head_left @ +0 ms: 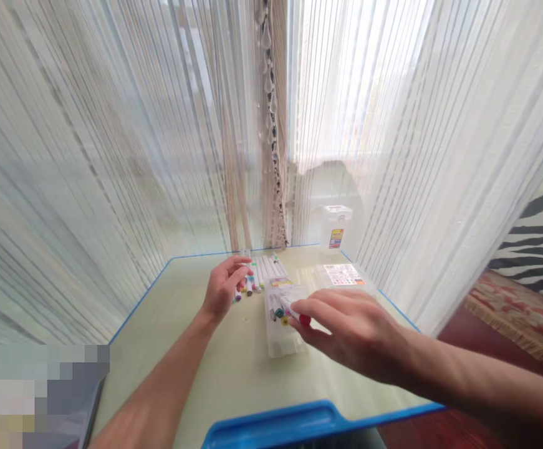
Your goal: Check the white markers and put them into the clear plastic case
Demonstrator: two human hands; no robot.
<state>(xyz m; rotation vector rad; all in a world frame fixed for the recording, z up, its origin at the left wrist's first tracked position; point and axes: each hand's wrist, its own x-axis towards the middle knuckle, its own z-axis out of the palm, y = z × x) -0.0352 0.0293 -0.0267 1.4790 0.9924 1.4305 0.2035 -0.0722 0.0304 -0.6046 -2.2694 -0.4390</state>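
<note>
A row of white markers (pixel 264 269) with coloured caps lies at the far middle of a pale green table (pixel 234 368). My left hand (pixel 222 288) rests on the row's left end, its fingers curled over a marker there. My right hand (pixel 346 327) pinches a white marker with a red cap (pixel 296 313) and holds it over a clear plastic case (pixel 283 321). The case lies open in front of the row and has a few markers inside.
A clear lid with a printed label (pixel 343 274) lies at the far right of the table. A white plastic container (pixel 335 227) stands behind it by the sheer curtains. The table has a blue rim (pixel 275 424). A zebra-patterned surface (pixel 540 234) is at right.
</note>
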